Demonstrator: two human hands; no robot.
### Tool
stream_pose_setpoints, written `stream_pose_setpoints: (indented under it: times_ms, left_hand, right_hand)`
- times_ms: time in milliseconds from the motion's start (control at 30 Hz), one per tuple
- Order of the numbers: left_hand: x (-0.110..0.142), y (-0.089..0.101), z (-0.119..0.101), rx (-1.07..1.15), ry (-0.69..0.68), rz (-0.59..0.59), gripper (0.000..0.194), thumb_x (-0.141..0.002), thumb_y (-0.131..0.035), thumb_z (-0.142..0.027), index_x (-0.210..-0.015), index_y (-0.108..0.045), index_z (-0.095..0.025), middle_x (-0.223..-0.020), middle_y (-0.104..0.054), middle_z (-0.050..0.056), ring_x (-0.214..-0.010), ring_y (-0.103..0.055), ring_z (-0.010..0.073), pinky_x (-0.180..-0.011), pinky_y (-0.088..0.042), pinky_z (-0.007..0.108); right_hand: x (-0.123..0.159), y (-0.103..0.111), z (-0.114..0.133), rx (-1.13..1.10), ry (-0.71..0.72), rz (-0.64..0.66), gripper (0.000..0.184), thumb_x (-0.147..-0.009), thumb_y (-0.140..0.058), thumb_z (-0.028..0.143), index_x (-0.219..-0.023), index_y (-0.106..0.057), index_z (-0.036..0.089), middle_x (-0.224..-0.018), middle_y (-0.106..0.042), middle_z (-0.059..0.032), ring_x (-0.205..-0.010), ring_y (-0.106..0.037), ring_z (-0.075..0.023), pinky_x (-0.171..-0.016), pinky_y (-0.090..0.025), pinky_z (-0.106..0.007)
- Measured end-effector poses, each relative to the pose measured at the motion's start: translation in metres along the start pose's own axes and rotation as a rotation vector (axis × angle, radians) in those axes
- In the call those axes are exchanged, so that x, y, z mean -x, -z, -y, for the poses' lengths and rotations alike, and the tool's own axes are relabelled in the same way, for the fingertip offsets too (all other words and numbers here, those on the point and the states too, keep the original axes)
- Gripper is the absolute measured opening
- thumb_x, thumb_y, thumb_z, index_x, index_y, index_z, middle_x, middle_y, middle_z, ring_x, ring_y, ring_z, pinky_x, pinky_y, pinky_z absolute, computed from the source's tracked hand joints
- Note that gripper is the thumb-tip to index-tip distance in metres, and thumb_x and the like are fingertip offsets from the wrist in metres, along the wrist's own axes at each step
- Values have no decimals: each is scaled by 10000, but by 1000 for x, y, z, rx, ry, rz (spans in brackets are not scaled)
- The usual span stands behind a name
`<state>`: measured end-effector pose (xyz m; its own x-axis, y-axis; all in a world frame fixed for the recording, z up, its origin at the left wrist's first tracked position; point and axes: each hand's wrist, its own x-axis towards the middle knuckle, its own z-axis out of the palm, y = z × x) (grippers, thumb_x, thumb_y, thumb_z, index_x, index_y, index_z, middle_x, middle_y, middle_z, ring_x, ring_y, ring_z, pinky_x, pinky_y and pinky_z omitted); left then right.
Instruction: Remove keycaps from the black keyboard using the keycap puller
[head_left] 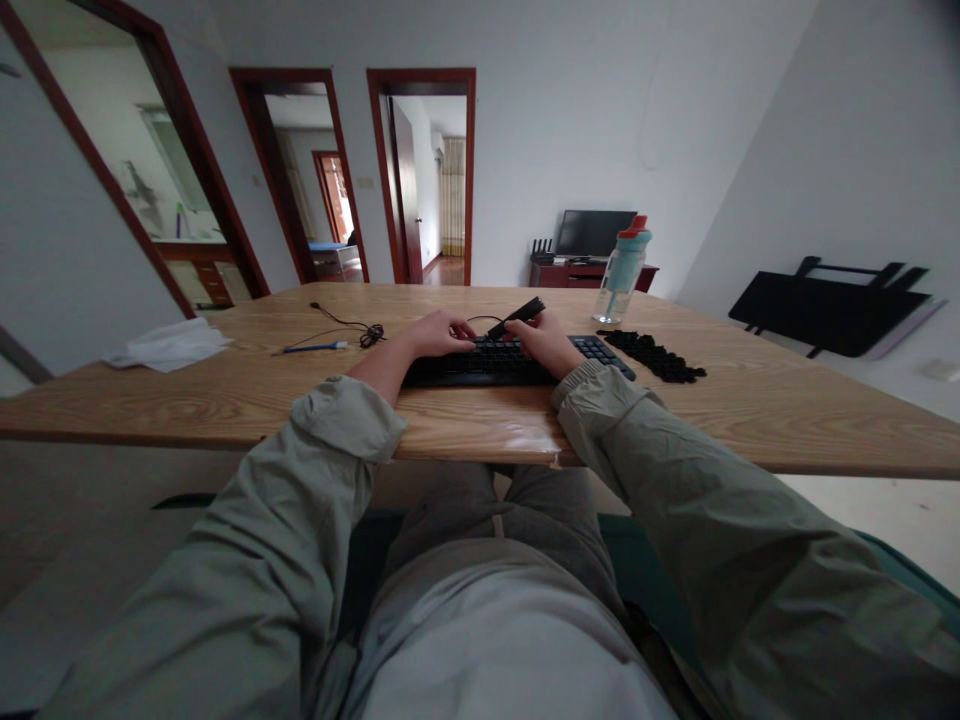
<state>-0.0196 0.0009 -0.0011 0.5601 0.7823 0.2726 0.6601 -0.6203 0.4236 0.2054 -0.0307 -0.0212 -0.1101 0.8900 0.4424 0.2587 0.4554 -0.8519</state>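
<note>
A black keyboard (480, 365) lies on the wooden table (225, 390) in front of me. My left hand (439, 333) rests on its upper left part, fingers curled down on the keys. My right hand (546, 343) is closed around a slim black tool (517, 316) that points up and to the right above the keyboard. A pile of loose black keycaps (652, 355) lies to the right of the keyboard.
A clear water bottle (622, 272) with a teal lid stands behind the keycaps. A blue pen (315, 348), a black cable (352, 328) and white tissue (169, 345) lie at the left. A black folded stand (825, 305) leans on the right wall.
</note>
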Motion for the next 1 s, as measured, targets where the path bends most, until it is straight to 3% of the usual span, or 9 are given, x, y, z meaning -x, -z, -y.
stream_pose_setpoints:
  times_ms: [167, 500, 1000]
  left_hand:
    - [-3, -3, 6, 23, -2, -8, 380, -710, -734, -373, -1016, -740, -147, -858, -723, 61, -727, -618, 148, -663, -476, 250]
    - [-6, -3, 12, 2, -6, -24, 423, -732, -729, -394, -1071, -708, -141, -914, -716, 74, -747, -621, 151, -667, -476, 253]
    - [-7, -5, 15, 13, -7, -56, 414, -692, -770, -404, -1021, -717, -158, -882, -712, 58, -735, -611, 153, -684, -466, 261]
  right_hand:
    - [3, -1, 3, 14, 62, -10, 189, -746, -613, 317, -682, -635, 140, -649, -649, -43, -542, -509, -110, -470, -381, -220]
    - [-1, -1, -3, 110, 143, 8, 235, -793, -591, 359, -751, -653, 136, -702, -662, -54, -637, -572, -148, -569, -435, -258]
    - [-2, -8, -9, 50, 126, -12, 188, -828, -614, 355, -815, -611, 167, -841, -714, -87, -752, -668, -185, -671, -514, -285]
